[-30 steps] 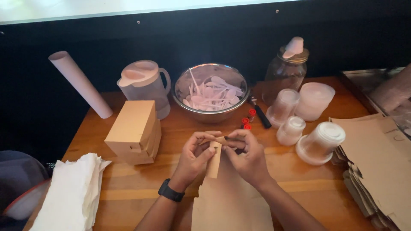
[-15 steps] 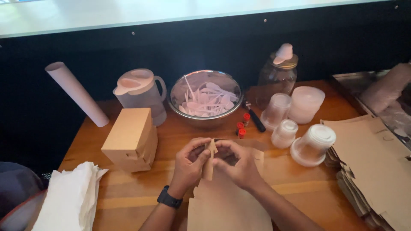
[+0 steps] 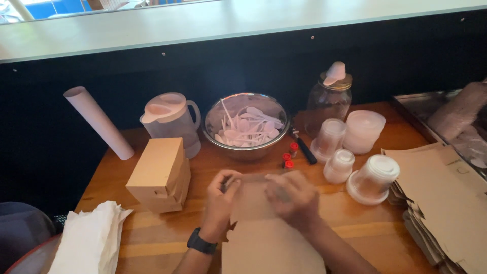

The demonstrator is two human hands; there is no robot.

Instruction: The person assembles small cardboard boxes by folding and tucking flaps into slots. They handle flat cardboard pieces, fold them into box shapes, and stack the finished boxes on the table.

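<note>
Both hands hold a flat brown cardboard piece (image 3: 258, 223) low at the centre of the wooden table (image 3: 355, 213). My left hand (image 3: 220, 200), with a black watch on the wrist, grips the piece's upper left corner. My right hand (image 3: 291, 198) is blurred and presses on the upper right part of the cardboard. The sheet lies nearly flat, its top edge between the two hands. A folded brown cardboard box (image 3: 160, 175) stands just left of my left hand.
At the back stand a metal bowl of white plastic spoons (image 3: 246, 127), a lidded plastic pitcher (image 3: 170, 122), a white tube (image 3: 99, 122) and a glass jar (image 3: 328, 101). Plastic cups (image 3: 373, 177) and flat cardboard blanks (image 3: 446, 203) sit right. White napkins (image 3: 91, 241) lie bottom left.
The folded cardboard strip held upright between the fingers has opened out into a flat sheet under both hands. The right hand moved over it and blurs. The view tilted slightly.
</note>
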